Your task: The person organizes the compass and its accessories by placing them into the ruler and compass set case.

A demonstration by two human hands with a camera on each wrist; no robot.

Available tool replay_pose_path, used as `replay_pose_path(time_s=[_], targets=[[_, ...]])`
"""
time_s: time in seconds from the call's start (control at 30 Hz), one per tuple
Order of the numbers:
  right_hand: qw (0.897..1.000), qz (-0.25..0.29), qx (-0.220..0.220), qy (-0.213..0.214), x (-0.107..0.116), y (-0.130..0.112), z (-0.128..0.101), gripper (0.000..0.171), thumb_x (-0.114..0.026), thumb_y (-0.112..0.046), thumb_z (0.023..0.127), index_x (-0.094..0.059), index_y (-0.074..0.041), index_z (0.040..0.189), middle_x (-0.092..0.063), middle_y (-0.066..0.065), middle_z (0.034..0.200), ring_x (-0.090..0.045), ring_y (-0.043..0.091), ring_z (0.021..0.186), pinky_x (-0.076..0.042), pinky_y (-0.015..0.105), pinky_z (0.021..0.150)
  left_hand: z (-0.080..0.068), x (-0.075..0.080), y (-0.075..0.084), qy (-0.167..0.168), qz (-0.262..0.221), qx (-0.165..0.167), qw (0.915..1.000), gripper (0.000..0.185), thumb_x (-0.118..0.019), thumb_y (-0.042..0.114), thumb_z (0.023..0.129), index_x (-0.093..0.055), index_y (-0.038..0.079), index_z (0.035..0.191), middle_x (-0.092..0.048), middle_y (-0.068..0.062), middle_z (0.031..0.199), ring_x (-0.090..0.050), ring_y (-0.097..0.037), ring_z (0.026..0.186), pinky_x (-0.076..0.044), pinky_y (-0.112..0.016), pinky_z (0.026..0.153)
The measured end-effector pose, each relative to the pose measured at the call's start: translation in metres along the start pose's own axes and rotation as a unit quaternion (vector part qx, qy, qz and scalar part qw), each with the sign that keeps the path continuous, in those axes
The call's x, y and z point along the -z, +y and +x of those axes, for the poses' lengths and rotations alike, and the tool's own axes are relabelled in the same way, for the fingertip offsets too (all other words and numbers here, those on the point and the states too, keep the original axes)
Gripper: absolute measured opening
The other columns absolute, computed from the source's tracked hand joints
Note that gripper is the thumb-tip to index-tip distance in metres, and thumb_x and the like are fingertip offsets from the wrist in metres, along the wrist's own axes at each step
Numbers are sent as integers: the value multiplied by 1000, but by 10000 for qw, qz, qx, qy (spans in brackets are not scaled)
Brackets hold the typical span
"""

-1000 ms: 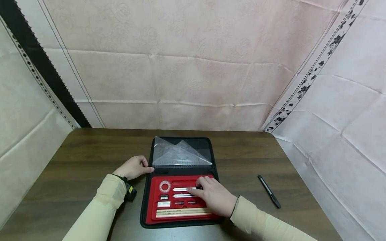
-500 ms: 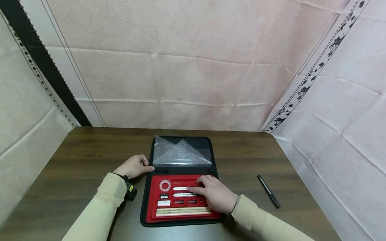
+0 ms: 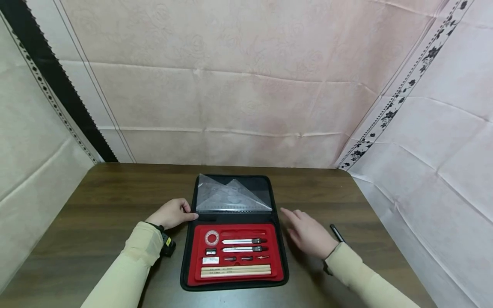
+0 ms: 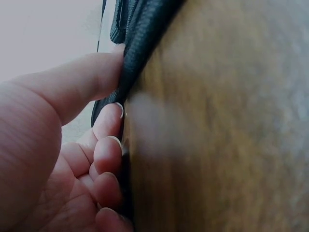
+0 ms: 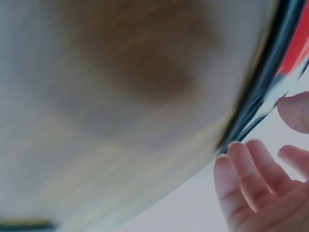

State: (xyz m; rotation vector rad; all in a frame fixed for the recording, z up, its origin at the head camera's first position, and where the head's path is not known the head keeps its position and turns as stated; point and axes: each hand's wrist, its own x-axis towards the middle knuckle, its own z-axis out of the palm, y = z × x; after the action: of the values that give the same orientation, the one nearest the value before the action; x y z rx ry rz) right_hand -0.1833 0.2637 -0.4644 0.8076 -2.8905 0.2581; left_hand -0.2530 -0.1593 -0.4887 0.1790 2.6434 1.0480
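A black zip case [image 3: 280, 252] lies open on the dark wooden table [image 3: 115, 192]. Its near half is a red tray [image 3: 199, 233] with two silver compasses [image 3: 243, 245], two pencils [image 3: 235, 270], an eraser [image 3: 210, 260] and a sharpener [image 3: 210, 251]. Clear set squares [image 3: 231, 196] sit in the far half. My left hand [image 3: 174, 212] holds the case's left edge [image 4: 140, 38], thumb on it and fingers curled against it. My right hand [image 3: 308, 231] hovers just right of the case with straight fingers [image 5: 251, 179] and nothing in it.
A black pen [image 3: 336, 232] lies on the table right of the case, its near end hidden behind my right wrist. Pale cloth walls close in the table at the back and on both sides.
My right hand has lifted off the compasses in the red tray and moved right, off the case, until it covers part of the pen. The left hand has stayed put.
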Motion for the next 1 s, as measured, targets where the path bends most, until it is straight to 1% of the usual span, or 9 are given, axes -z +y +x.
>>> replay_pose_path(time_s=[0.1,0.2,0.4,0.5,0.6,0.7,0.83,0.9,1.0], targets=[[9992,-225,-328,50,7,21,-11,67,-77,-11,81,-46,-5,140,-62,7,103,-60,19,90,-52,40,79,0,0,1,2,-1,-22,10000,32,-76,32,83,-56,7,89,-52,-7,73,-49,-21,65,-39,-32,57],[9975,-331,-618,-37,14,40,-21,66,-76,-10,81,-45,1,138,-63,12,99,-63,25,87,-52,43,75,0,0,2,-14,6,-29,10000,32,-76,32,83,-56,7,88,-52,-7,72,-49,-21,64,-39,-32,57],[9925,-190,-1132,-422,25,65,-38,63,-74,-10,83,-43,6,136,-65,18,103,-65,30,90,-51,45,73,0,0,1,-47,1,-65,10000,32,-75,31,84,-56,7,88,-51,-8,72,-48,-21,63,-38,-32,56],[9906,-150,-1275,-465,28,72,-43,57,-74,-10,83,-48,6,130,-64,17,102,-64,32,89,-50,46,73,0,0,1,-22,4,-17,10000,31,-75,31,84,-56,7,88,-51,-7,72,-48,-21,63,-38,-32,56],[9892,-181,-1384,-445,28,76,-48,45,-75,-11,81,-54,5,117,-62,15,98,-63,32,88,-50,46,72,0,0,1,2,22,-23,10000,31,-76,31,84,-56,7,89,-51,-7,71,-48,-21,63,-38,-32,56],[9868,-202,-1532,-476,26,80,-52,37,-76,-12,80,-55,3,108,-59,13,94,-62,31,85,-49,45,71,-1,0,1,4,28,8,10000,32,-76,32,84,-56,7,89,-51,-7,71,-48,-21,63,-38,-32,56],[9824,-214,-1748,-622,26,82,-54,36,-74,-12,81,-53,4,105,-57,16,92,-61,33,82,-49,47,69,-1,0,2,4,53,38,10000,31,-75,32,84,-56,7,89,-51,-7,71,-48,-21,64,-38,-32,57],[9799,-211,-1850,-709,27,83,-54,35,-71,-10,80,-53,5,106,-57,18,93,-61,34,82,-49,48,69,-1,0,3,0,51,36,10000,31,-75,31,84,-56,7,89,-51,-7,71,-48,-21,63,-38,-32,57],[9778,-217,-1931,-784,28,83,-55,32,-65,-5,76,-53,5,104,-56,19,90,-61,35,79,-48,49,68,-1,0,3,-1,43,22,10000,31,-75,31,84,-56,7,89,-51,-7,71,-48,-21,63,-38,-32,56]])
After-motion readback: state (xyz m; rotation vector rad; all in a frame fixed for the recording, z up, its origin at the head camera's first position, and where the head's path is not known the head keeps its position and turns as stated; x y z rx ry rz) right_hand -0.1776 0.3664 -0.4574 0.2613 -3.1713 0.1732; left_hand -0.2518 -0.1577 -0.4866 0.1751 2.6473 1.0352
